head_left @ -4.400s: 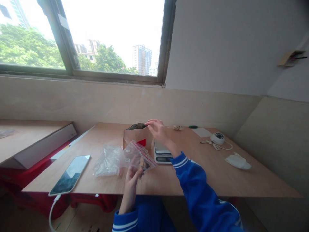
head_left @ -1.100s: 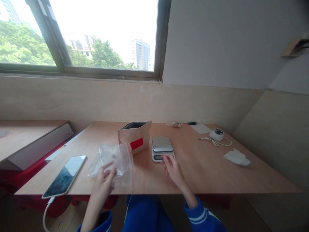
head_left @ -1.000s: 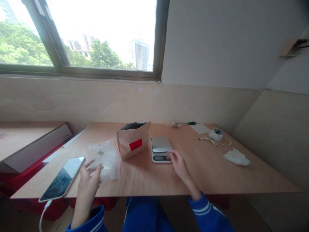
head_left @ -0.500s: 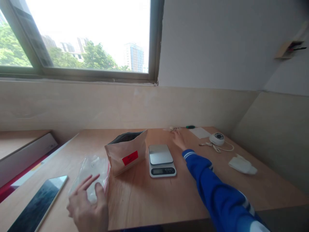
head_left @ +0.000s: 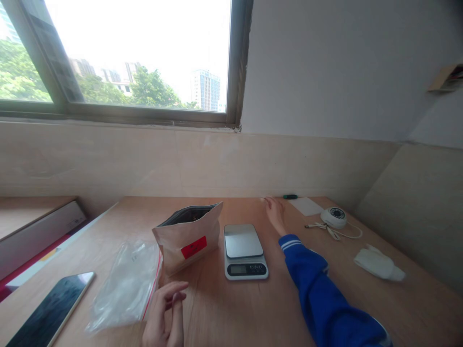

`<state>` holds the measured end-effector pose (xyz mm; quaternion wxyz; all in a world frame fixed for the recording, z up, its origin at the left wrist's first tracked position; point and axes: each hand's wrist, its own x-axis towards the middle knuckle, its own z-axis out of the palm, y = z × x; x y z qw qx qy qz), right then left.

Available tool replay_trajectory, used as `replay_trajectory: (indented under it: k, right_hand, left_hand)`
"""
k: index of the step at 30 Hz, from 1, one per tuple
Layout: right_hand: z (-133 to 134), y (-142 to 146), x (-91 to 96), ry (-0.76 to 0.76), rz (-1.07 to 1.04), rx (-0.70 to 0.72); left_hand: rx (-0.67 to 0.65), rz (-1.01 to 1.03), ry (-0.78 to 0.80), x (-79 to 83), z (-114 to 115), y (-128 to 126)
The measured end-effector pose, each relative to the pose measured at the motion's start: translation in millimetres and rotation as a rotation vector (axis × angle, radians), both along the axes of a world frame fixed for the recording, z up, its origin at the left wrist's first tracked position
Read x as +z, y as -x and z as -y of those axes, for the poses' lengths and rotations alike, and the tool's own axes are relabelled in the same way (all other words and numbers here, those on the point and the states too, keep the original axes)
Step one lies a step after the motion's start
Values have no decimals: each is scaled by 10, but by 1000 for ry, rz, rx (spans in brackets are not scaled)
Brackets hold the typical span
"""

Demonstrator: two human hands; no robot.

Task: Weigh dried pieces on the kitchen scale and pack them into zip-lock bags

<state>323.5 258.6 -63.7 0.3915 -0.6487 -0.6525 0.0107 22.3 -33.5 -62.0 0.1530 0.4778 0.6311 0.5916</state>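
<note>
My right hand [head_left: 275, 212] is stretched out to the far edge of the wooden table [head_left: 224, 308], just left of a green pen [head_left: 290, 196]. Its fingers point away from me and what lies under them is hidden. My left hand [head_left: 164, 314] hovers low at the near edge with loosely bent fingers, holding nothing, right beside a pile of clear zip bags [head_left: 126, 284] with a red seal strip. An open brown paper pouch [head_left: 188, 238] with a red label stands behind the bags. A small digital kitchen scale [head_left: 244, 250] sits to its right, platform bare.
A phone [head_left: 50, 313] lies on the table at the near left. At the far right are a white sheet [head_left: 306, 206], a round white device with a cable [head_left: 336, 217] and a crumpled white thing [head_left: 378, 262]. A long white box [head_left: 39, 231] sits left of the table.
My right hand left the scale's front and reached to the table's far edge. My left hand came off the zip bags, which now lie flat, and drew back toward me.
</note>
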Motion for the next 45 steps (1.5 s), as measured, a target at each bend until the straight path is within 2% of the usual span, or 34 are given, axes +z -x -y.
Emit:
replay_trajectory:
  k: [1,4,7,10,13,18,22,24,26,28,31,33,35,37,41,45]
  right_hand:
    - [180,-19,108,-51,-48,-4]
    - [888,44,413,-252,-433,85]
    - [1691,304,585,-172,-696,228]
    - [2311,633,575,-54,-906,353]
    - [2620,887,461,1,-1062,370]
    - [2740,1095,333,53,-1129,362]
    - [2779,1153,269,34,-1129,307]
    - [2800,1164,239,-10,-1032,221]
    - [2827,1169,233,-76,-866,142]
    - [2868,1178,260,-59,-726,222]
    - [2943,1200,337,96,-623,528]
    - [2986,1218,383,178,-594,614]
    - [3012,1234,410,243,-592,642]
    - [3020,1249,418,289,-589,669]
    - [3011,1275,413,223,-527,624]
    - [3017,1271,429,204,-476,575]
  left_hand:
    - [-20,5,24,-3,-8,-29]
    - [-44,7,64,39,-51,-259]
    - [-129,39,40,138,-67,-588]
    - [-281,129,41,234,-5,-791]
    - [-440,210,113,303,107,-792]
    - [-456,198,102,410,266,-684]
    - [-589,239,135,431,303,-658]
    - [-619,276,155,398,290,-644]
    - [-579,336,143,350,262,-631]
    - [-497,402,116,306,233,-627]
    - [-372,534,104,266,207,-639]
    - [-292,627,115,254,200,-651]
    - [-237,658,121,243,197,-655]
    - [-208,599,105,228,193,-653]
    - [-166,365,80,200,189,-661]
    - [-242,304,87,201,204,-685]
